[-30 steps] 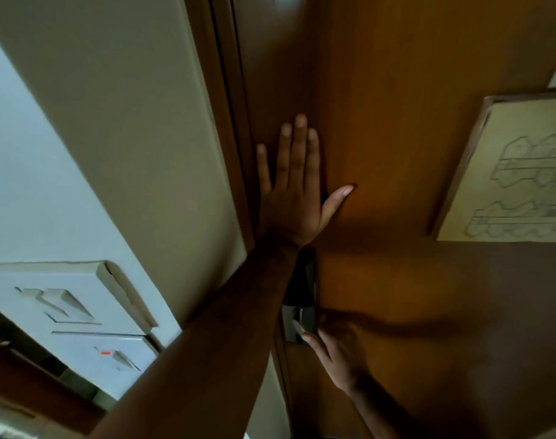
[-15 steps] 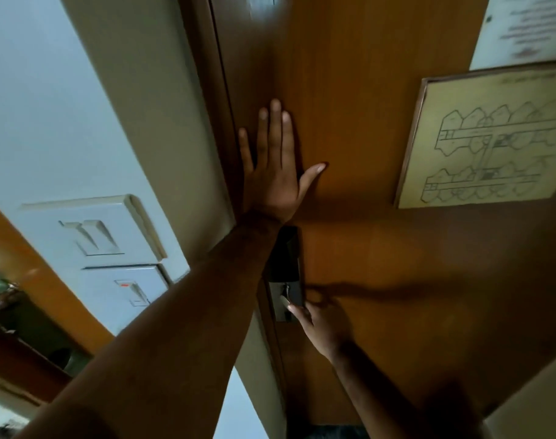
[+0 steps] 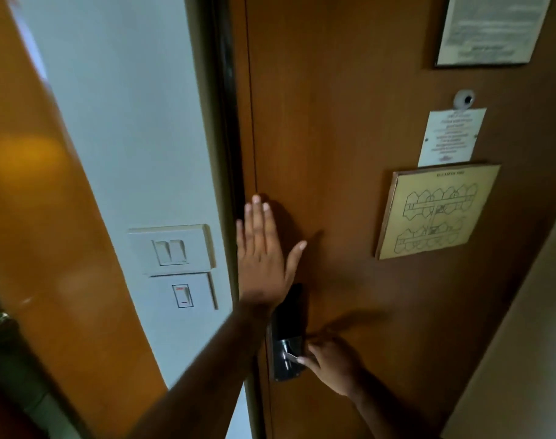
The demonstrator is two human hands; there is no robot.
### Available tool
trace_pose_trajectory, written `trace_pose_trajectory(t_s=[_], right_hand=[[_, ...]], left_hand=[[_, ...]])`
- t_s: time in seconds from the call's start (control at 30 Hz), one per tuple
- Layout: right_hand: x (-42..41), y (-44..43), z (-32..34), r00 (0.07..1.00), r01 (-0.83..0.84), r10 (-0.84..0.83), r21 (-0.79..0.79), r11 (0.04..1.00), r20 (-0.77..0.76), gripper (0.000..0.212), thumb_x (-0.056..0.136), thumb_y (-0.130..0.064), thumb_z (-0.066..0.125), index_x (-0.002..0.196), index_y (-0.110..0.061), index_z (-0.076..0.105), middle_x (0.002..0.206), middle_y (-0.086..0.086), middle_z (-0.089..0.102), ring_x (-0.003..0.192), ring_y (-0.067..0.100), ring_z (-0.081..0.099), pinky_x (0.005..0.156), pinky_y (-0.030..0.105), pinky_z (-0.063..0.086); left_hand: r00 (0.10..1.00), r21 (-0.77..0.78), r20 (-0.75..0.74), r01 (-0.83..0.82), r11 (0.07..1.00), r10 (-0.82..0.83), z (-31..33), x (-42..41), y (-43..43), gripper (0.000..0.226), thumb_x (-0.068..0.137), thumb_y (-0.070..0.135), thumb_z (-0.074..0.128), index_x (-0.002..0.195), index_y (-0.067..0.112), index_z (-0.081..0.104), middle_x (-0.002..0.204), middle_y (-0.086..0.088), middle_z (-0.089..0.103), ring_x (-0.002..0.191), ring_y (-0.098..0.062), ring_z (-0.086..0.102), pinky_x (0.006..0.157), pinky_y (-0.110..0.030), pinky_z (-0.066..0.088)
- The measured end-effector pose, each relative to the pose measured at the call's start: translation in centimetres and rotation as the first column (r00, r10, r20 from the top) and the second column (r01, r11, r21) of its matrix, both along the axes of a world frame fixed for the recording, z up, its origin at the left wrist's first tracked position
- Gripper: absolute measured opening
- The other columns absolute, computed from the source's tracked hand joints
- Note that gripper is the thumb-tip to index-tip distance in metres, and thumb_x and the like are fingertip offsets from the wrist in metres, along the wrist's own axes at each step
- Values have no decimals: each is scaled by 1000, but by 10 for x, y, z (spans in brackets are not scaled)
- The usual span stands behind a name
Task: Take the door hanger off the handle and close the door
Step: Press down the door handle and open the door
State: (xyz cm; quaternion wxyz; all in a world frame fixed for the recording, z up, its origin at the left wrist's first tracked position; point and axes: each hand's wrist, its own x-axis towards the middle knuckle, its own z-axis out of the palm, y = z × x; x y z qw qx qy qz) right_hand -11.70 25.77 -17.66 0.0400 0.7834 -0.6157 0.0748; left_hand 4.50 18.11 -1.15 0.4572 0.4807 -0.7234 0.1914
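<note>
Head view looks along two bare forearms that reach up from the bottom edge toward a brown wooden door (image 3: 349,137). Nearest, the right hand (image 3: 332,364) sits low at the dark lock plate (image 3: 287,334) on the door's left edge, its fingers curled toward the plate's lower, shiny part; the handle itself is hidden behind this hand and the plate's glare, so whether the fingers grip it or only touch it cannot be told. A little higher, the left hand (image 3: 264,258) lies flat and released against the door, fingers straight and together, thumb spread to the right, palm just above the lock plate and right beside the dark door frame (image 3: 229,122). The door's edge meets the frame along a thin dark line, and no gap shows there. No door hanger can be made out at the lock or in either hand. On the white wall left of the frame sit two switch plates (image 3: 178,267), one above the other. Farther up the door hang a tan floor-plan plaque (image 3: 438,210), a small white notice (image 3: 450,137), a peephole (image 3: 464,99) above it, and a framed sheet (image 3: 488,26) cut off at the top edge; their print is too blurred to read. An orange-brown panel (image 3: 42,185) fills the far left, smeared and out of focus.
</note>
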Motion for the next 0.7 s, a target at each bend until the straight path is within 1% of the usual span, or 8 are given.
trace_pose_trajectory(t_s=[0.07,0.1,0.17,0.23,0.3,0.4,0.53,0.7], right_hand=[[-5,21,22,1000,12,-16,-283,959,-12,57,106,-60,33,102,-20,74,101,1,77,95,21,74,83,33,58],[-8,32,39,1000,18,-13,-413,911,13,61,107,-59,30,103,-18,76,101,4,79,94,24,76,80,35,62],[-13,43,81,998,42,-11,-579,815,56,66,110,-56,25,120,-9,71,120,17,76,114,32,71,88,48,63],[-13,51,135,999,30,1,-663,748,46,64,106,-53,40,138,-1,58,144,26,61,138,37,54,105,51,54],[-6,65,190,1000,-27,11,-674,738,-28,74,104,-54,48,155,-2,41,165,20,38,156,34,30,123,47,34],[13,84,257,953,-198,-36,-706,680,-302,83,107,-61,41,163,-3,23,173,15,19,162,28,12,130,47,18],[38,104,312,827,-371,-98,-670,643,-553,86,108,-64,35,165,-3,14,174,16,14,162,27,9,130,49,19],[53,124,341,663,-489,-139,-566,664,-735,85,109,-65,30,163,-1,20,172,20,19,161,31,14,131,49,13]], left_hand=[[969,125,-230,117,985,-86,-11,15,28,91,105,67,29,167,11,-4,176,-4,-15,165,-22,-5,135,-46,12],[937,192,-326,196,962,-126,-17,19,39,89,104,68,29,167,17,-8,176,2,-17,165,-19,-5,134,-47,15],[854,290,-484,361,886,-190,-27,24,58,84,103,70,27,166,30,-12,176,9,-14,165,-12,-4,135,-50,16],[727,303,-647,521,798,-229,-37,28,72,81,102,69,27,166,33,-8,176,13,-6,164,-7,-1,135,-49,16],[607,297,-768,621,725,-206,-47,29,85,79,102,64,28,167,31,-2,177,11,0,163,-5,3,135,-48,16],[515,299,-838,712,635,-183,-60,21,110,85,99,71,27,167,29,0,177,8,5,163,-9,9,135,-48,19],[443,250,-880,738,627,-170,-66,9,143,111,83,95,26,167,28,0,173,12,14,157,-5,16,132,-44,26],[444,236,-870,754,613,-212,-63,-1,187,105,84,90,27,166,32,-4,173,18,2,161,-7,9,133,-46,23]])
